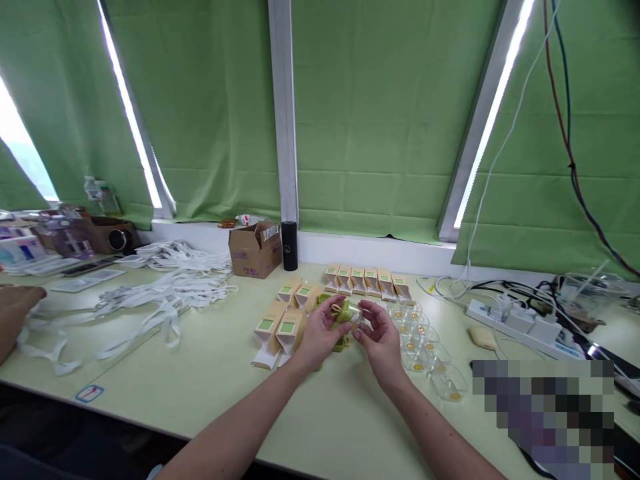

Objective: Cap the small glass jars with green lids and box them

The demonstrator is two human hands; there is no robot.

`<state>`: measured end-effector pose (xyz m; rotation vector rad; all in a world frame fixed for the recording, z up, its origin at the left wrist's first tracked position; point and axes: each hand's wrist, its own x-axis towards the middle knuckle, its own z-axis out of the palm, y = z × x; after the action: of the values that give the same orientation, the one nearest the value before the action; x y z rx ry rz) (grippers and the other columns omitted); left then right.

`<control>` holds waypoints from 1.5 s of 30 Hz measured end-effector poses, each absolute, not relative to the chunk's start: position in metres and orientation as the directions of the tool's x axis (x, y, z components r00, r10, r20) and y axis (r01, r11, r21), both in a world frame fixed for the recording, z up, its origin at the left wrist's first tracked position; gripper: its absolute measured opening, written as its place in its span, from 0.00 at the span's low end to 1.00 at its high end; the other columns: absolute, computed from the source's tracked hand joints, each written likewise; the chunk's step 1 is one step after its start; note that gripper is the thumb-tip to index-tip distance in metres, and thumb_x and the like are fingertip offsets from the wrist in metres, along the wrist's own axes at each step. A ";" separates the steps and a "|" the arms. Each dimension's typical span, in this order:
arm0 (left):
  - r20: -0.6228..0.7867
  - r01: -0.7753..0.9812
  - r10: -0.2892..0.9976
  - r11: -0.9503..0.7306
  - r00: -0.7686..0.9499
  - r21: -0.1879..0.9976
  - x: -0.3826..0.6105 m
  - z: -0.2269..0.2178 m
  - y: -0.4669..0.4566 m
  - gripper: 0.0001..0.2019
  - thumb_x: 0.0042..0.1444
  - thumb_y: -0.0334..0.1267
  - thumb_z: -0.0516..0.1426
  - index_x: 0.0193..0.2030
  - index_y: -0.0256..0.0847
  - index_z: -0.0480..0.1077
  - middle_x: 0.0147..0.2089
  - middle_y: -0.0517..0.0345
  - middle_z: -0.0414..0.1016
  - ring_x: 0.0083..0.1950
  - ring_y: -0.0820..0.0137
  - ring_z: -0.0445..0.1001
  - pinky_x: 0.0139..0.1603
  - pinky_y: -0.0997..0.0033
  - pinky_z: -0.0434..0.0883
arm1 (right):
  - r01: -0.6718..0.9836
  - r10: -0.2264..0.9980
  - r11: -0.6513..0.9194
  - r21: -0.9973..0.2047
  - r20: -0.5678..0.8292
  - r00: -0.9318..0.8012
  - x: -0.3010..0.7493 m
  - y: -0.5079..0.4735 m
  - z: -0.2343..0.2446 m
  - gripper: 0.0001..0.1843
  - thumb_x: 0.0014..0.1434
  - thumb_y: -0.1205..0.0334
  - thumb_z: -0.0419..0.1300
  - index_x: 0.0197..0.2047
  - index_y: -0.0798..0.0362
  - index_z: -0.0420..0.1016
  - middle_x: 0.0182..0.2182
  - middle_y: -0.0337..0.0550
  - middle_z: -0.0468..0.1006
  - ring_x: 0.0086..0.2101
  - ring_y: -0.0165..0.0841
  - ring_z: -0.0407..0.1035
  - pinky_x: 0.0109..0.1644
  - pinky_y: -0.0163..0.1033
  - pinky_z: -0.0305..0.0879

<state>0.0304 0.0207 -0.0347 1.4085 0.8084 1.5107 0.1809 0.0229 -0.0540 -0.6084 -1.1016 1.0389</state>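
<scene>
My left hand (320, 332) and my right hand (379, 337) meet above the pale green table (210, 373). Between their fingertips they pinch a small green and yellow item in a clear plastic shell (347, 312). Both hands have fingers curled round it. Just under the hands lies another green piece (341, 345). Left of my hands lie several small tan boxes with green labels (278, 331). A row of the same boxes (367, 281) stands behind. Right of my hands sit several clear shells with yellow dots (424, 343).
A tangle of white straps (160, 293) covers the left of the table. An open cardboard box (255, 250) and a black cylinder (289, 245) stand at the back. A power strip with cables (520, 323) lies at right. Another person's hand (15, 310) rests at far left.
</scene>
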 end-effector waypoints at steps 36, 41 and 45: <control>0.329 0.626 0.703 -0.712 0.631 0.319 0.030 -0.021 -0.005 0.21 0.50 0.43 0.71 0.51 0.44 0.78 0.45 0.52 0.80 0.51 0.54 0.70 0.60 0.50 0.59 | -0.083 0.718 0.655 -0.751 0.585 0.377 0.209 0.022 -0.034 0.20 0.58 0.58 0.64 0.26 0.47 0.54 0.23 0.30 0.55 0.25 0.28 0.51 0.29 0.36 0.52; 0.360 0.607 0.693 -0.721 0.625 0.334 0.031 -0.023 -0.004 0.20 0.49 0.42 0.71 0.50 0.46 0.79 0.43 0.52 0.81 0.49 0.54 0.71 0.57 0.51 0.60 | -0.122 0.747 0.645 -0.754 0.590 0.306 0.206 0.022 -0.039 0.19 0.60 0.58 0.64 0.32 0.46 0.54 0.26 0.29 0.55 0.26 0.28 0.51 0.29 0.35 0.52; 0.372 0.608 0.696 -0.718 0.615 0.339 0.032 -0.022 -0.006 0.21 0.48 0.43 0.71 0.50 0.47 0.79 0.43 0.52 0.81 0.49 0.54 0.70 0.55 0.52 0.60 | -0.143 0.762 0.633 -0.761 0.579 0.290 0.206 0.024 -0.043 0.18 0.61 0.57 0.65 0.32 0.47 0.55 0.26 0.30 0.55 0.26 0.28 0.51 0.29 0.35 0.51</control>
<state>0.0318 -0.0057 -0.0216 2.6589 1.0842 0.7271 0.2056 0.0235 -0.0433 -0.6612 -1.1220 0.6657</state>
